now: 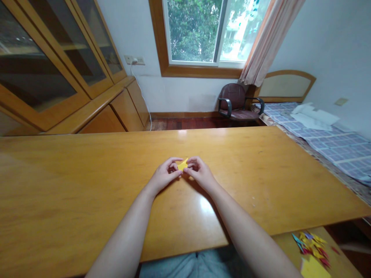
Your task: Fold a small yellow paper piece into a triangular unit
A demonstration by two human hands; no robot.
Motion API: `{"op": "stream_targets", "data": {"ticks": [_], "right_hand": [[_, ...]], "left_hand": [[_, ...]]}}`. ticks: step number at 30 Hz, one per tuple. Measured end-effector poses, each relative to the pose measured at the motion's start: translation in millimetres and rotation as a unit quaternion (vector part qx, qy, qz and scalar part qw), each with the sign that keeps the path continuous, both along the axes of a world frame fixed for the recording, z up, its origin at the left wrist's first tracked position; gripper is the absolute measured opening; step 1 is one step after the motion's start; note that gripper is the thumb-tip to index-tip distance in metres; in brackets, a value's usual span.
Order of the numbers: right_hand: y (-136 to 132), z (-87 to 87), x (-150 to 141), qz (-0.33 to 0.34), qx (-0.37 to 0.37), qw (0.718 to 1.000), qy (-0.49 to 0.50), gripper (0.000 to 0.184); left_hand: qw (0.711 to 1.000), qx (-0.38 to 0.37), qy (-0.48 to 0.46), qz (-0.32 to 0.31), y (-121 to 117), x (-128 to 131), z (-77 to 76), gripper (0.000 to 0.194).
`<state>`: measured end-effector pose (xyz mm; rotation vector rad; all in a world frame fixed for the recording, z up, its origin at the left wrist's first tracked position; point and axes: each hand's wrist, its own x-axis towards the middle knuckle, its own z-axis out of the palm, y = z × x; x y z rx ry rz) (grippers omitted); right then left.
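A small piece of folded yellow paper is held between my two hands, just over the middle of the wooden table. My left hand pinches its left side between thumb and fingers. On the other side, my right hand grips the paper's right edge in the same way. A pointed tip of the paper sticks up toward the right fingers. The fingertips cover part of its edges, so its full folded shape is hidden.
On a lower surface at the bottom right lie a pile of colourful folded paper pieces and yellow paper sheets. A maroon armchair stands beyond the table. A bed is to the right, a glass-door cabinet to the left.
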<state>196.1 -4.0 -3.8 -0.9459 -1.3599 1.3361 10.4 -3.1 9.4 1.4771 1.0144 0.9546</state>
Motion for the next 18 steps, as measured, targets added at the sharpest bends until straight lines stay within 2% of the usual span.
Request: {"op": "stream_targets", "data": {"ticks": [9,18], "right_hand": [[-1.1,5.1,0.0,-0.017,-0.001,0.999,-0.036,0.018],[-0.4,0.8,1.7,-0.014,0.009,0.998,-0.053,0.02]], "left_hand": [[1.0,0.015,0.025,0.0,-0.2,-0.1,-2.6,0.039],[0.999,0.03,0.028,0.002,-1.1,-0.5,-2.1,0.038]]}}
